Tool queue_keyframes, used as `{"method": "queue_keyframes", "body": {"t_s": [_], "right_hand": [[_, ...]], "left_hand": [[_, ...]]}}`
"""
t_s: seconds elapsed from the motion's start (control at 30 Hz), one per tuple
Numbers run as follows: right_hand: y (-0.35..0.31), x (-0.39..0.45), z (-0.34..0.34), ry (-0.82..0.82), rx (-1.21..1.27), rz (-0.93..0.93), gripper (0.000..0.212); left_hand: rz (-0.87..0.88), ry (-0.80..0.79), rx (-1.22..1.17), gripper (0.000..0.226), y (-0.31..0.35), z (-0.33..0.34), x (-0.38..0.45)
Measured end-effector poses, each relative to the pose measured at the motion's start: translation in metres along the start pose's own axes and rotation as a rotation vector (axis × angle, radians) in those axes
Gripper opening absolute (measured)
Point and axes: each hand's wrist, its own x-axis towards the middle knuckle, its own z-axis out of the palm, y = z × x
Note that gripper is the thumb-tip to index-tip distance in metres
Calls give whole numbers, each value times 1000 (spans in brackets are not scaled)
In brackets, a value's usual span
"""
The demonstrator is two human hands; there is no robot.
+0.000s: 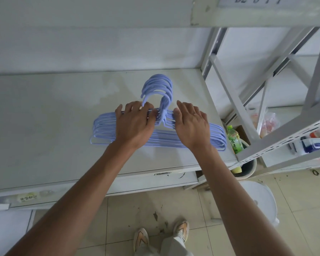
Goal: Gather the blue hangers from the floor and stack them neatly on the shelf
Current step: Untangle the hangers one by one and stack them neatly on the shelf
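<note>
Several blue hangers (pixel 158 89) lie stacked flat on the grey shelf (pixel 44 117), hooks pointing to the back wall. My left hand (pixel 135 122) rests palm down on the stack's left half, fingers spread, fingertips at the necks of the hangers. My right hand (pixel 191 124) lies flat on the right half, fingers together and pointing to the hooks. Neither hand closes around a hanger; both press on top of the pile. The middle of the stack is hidden under my hands.
A second metal rack (pixel 266 141) stands right of the shelf, with a green bottle (pixel 234 139) and a bin (pixel 248 169) below. A white round lid (pixel 257 198) lies on the tiled floor. My feet (pixel 161 237) stand just before the shelf edge.
</note>
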Motion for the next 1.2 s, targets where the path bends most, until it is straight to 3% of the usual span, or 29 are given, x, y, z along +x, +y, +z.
{"method": "queue_keyframes", "body": {"t_s": [0.1, 0.23, 0.33, 0.53, 0.63, 0.73, 0.87, 1.07, 1.2], "right_hand": [[-19, -1, 4, 18, -50, 62, 40], [-21, -10, 3, 10, -120, 33, 25], [-19, -16, 2, 14, -97, 34, 28], [-17, -15, 5, 48, -107, 32, 35], [-11, -14, 8, 75, -101, -6, 34], [-8, -18, 9, 135, -66, -65, 36], [-3, -30, 7, 216, 1, -188, 46], [29, -25, 0, 133, -108, -528, 66], [35, -28, 2, 231, -204, -557, 74]], "left_hand": [[37, -49, 67, 50, 4, -3, 1], [220, 51, 78, 31, -3, -9, -14], [232, 60, 81, 37, -3, -11, -19], [246, 182, 61, 25, -4, -4, -18], [142, 87, 0, 41, -14, -3, -14], [71, 108, -37, 53, -33, 5, -18], [176, 116, -50, 64, -42, 9, -24], [359, 105, -78, 76, -57, 10, -17], [367, 176, -73, 80, -61, 16, -25]]}}
